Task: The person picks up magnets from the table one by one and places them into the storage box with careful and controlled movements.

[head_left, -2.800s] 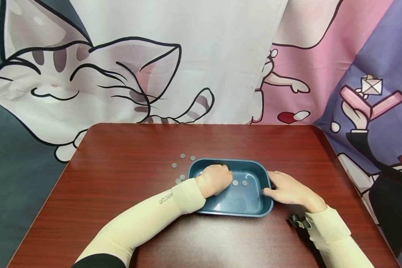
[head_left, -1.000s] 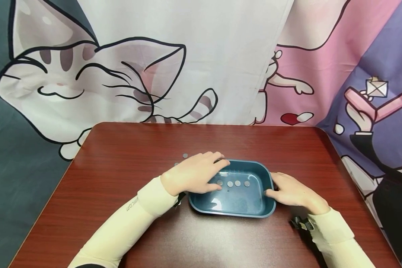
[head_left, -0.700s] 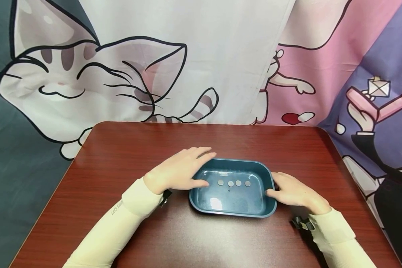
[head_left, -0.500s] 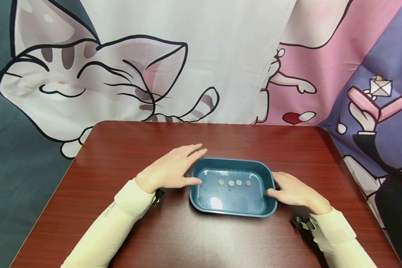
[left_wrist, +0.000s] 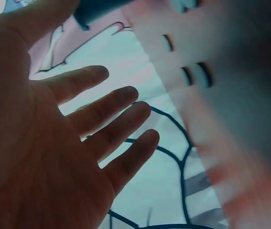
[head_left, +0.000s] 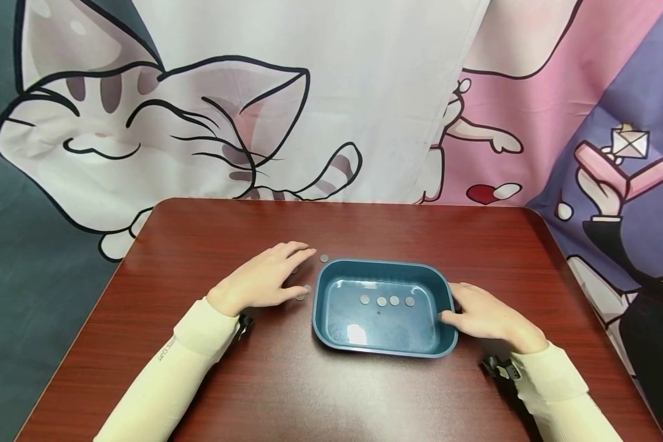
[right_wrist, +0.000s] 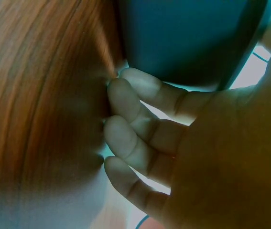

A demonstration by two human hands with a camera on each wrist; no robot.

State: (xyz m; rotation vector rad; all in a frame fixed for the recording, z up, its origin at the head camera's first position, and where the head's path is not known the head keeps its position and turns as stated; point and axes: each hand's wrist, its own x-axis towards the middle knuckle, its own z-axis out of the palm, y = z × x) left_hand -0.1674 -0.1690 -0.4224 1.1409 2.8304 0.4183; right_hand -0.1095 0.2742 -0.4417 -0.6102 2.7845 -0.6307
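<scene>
My left hand [head_left: 259,276] hovers with spread fingers just left of a blue rectangular plastic box [head_left: 331,344], holding nothing. Under and beside its fingertips lie several small silver coins, among them one coin [head_left: 323,258] near the box's far left corner. In the left wrist view the palm and straight fingers [left_wrist: 121,102] show bare, with coins [left_wrist: 203,75] beyond them on the table. My right hand [head_left: 483,313] grips the box's right end, thumb over the rim and fingers outside. The right wrist view shows those fingers bent against the box wall [right_wrist: 188,43]. Several coins [head_left: 394,301] form a row on the box floor.
The box stands on a reddish-brown wooden table [head_left: 226,380]. Behind the table hangs a cloth [head_left: 387,123] printed with a cartoon cat and other figures. A small black camera [head_left: 500,368] is strapped at the right wrist.
My left hand has left the inside of the box, uncurled, and moved left over the loose coins. More coins now show in the box. The right hand has kept its hold.
</scene>
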